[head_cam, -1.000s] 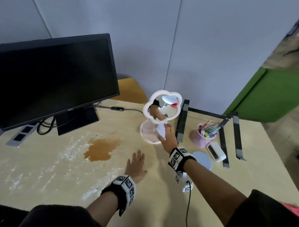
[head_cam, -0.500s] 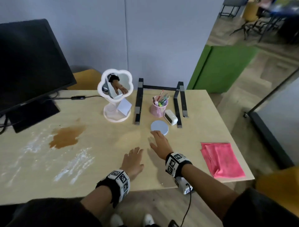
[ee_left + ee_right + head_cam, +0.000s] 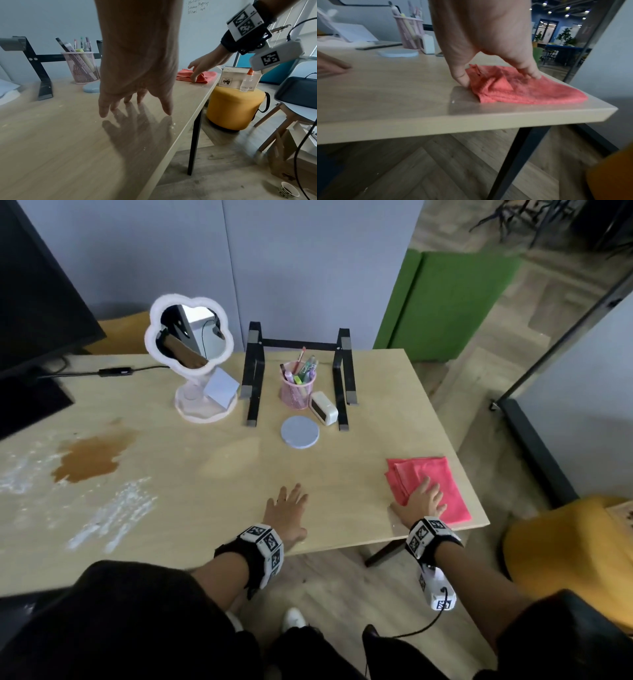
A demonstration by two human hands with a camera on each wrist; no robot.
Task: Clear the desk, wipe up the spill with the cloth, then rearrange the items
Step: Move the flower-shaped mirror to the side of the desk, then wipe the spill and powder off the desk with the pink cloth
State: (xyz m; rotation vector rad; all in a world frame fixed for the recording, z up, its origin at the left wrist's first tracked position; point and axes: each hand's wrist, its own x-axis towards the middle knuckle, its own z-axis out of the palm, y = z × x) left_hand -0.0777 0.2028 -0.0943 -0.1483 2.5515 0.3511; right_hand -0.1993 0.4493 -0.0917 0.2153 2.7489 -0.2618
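1. Right hand [image 3: 422,497]: lay on the near edge of the pink cloth [image 3: 431,484], thumb at the cloth's left edge and fingers on top gathering the fabric.
2. Pink cloth: sat folded at the desk's [image 3: 205,460] front right corner.
3. Left hand [image 3: 286,513]: rested flat on the desk, fingers spread, holding nothing.
4. Brown spill [image 3: 90,455]: lay at desk left, with white streaks [image 3: 113,518] nearby.
5. Mirror [image 3: 190,337], pen cup [image 3: 298,390], round coaster [image 3: 300,433]: stood at the desk rear.
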